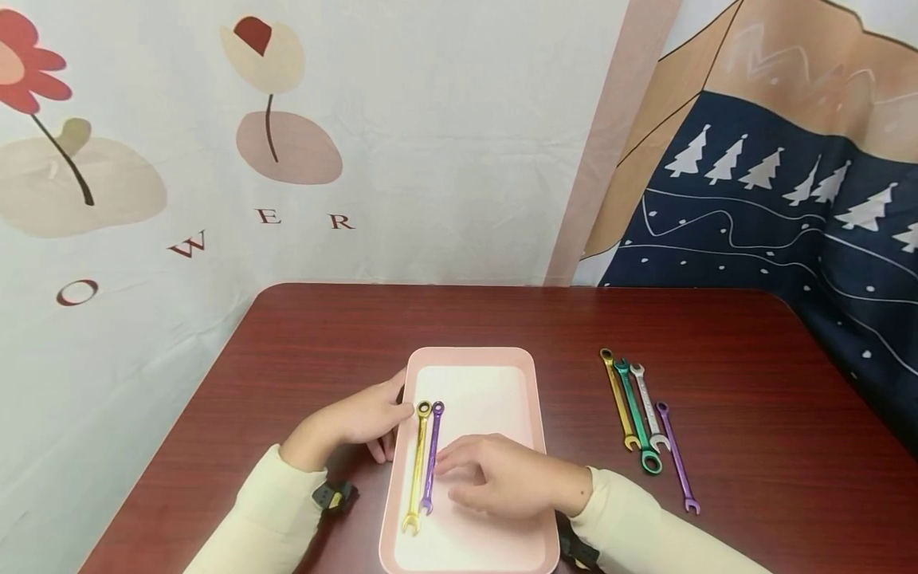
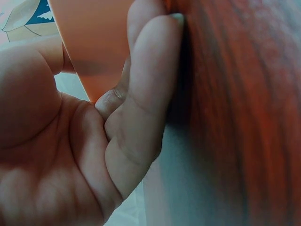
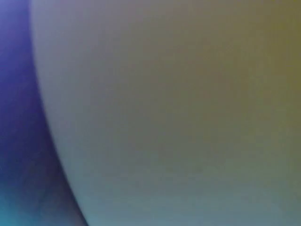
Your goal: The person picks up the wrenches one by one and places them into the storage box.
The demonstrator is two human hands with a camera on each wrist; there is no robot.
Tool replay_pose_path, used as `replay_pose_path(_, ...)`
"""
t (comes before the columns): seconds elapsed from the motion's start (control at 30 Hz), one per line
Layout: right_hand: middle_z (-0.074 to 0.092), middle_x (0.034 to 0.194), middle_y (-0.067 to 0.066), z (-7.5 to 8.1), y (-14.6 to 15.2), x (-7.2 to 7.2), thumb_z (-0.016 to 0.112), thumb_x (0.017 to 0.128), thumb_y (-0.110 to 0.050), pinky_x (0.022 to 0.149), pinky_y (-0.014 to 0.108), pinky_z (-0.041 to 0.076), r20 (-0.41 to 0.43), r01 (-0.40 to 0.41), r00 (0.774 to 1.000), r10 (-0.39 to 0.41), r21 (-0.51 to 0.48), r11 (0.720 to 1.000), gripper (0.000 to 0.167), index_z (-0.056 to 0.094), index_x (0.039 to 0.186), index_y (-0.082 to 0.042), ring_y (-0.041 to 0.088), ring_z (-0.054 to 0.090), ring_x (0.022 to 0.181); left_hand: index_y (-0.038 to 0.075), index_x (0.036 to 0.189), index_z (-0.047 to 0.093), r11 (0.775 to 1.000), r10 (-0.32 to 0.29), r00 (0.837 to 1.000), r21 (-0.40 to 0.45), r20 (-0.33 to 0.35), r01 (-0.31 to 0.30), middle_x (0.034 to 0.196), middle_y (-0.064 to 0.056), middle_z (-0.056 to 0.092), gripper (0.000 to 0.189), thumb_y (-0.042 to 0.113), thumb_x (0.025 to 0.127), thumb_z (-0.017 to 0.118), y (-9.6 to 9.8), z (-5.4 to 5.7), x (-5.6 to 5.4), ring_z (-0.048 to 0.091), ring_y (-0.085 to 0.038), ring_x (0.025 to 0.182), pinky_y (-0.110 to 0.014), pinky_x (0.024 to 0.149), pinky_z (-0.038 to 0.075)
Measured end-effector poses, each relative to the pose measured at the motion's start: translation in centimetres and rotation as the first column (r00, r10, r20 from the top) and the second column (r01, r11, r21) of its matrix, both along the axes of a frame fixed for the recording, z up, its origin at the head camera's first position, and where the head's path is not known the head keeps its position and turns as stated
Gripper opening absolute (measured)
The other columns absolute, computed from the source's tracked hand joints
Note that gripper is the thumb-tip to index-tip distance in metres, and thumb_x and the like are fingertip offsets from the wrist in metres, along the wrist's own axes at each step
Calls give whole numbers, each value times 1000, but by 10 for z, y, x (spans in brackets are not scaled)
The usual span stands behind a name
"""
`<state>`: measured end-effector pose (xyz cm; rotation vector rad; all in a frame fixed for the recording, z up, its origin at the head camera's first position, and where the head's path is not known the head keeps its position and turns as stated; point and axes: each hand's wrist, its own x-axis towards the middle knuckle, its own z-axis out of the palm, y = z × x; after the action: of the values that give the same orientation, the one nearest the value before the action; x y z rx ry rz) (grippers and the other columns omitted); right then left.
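A pink tray with a white inside lies on the table. My left hand holds its left rim, the thumb over the edge and the other fingers low outside it. In the left wrist view, that hand's fingers lie between the tray's wall and the table. Side by side in the tray are a yellow combination wrench and a purple combination wrench. Over the tray, my right hand has loosely bent fingers, fingertips right at the purple wrench. The right wrist view is blurred.
On the dark red table, to the tray's right, lie a yellow wrench, a green wrench, a silver wrench and another purple wrench. Printed curtains hang behind the table's far edge.
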<state>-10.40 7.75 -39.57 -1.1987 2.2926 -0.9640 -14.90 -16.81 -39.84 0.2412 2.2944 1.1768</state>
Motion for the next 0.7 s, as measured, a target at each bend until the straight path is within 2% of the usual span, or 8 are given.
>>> replay_pose_path(0.1, 71, 117, 3, 1, 4, -1, 64, 94, -9, 81, 15, 54, 13, 37, 999, -36, -72, 997, 25, 71, 118, -6, -2, 60, 85, 18, 154, 19, 1000, 3, 1000, 2, 9, -3, 59, -13, 64, 64, 11, 95, 42, 0, 1, 0, 63, -21, 45, -42, 43, 58)
replay_pose_path(0.2, 72, 110, 4, 4, 10, -3, 64, 94, -8, 71, 15, 53, 25, 86, 996, -84, -116, 989, 22, 72, 114, -7, -5, 53, 70, 18, 154, 19, 1000, 6, 1000, 1, 18, -6, 59, -13, 64, 64, 12, 95, 42, 0, 2, 0, 62, -21, 45, -42, 43, 58)
replay_pose_path(0.5, 73, 106, 7, 14, 31, -7, 64, 97, -15, 59, 18, 54, 60, 192, 981, -185, -147, 970, 20, 73, 113, -8, -2, 56, 68, 20, 156, 16, 1000, 2, 999, 6, 32, -3, 59, -13, 64, 66, 13, 96, 42, -2, 1, -1, 62, -21, 45, -42, 44, 58)
replay_pose_path(0.7, 73, 110, 7, 20, 45, -11, 65, 96, -16, 56, 20, 54, 33, 259, 966, -257, -133, 957, 20, 73, 113, -10, 0, 57, 68, 21, 158, 11, 1000, 0, 999, 8, 35, 0, 59, -12, 63, 70, 13, 96, 42, -3, 1, -2, 61, -20, 43, -42, 44, 58)
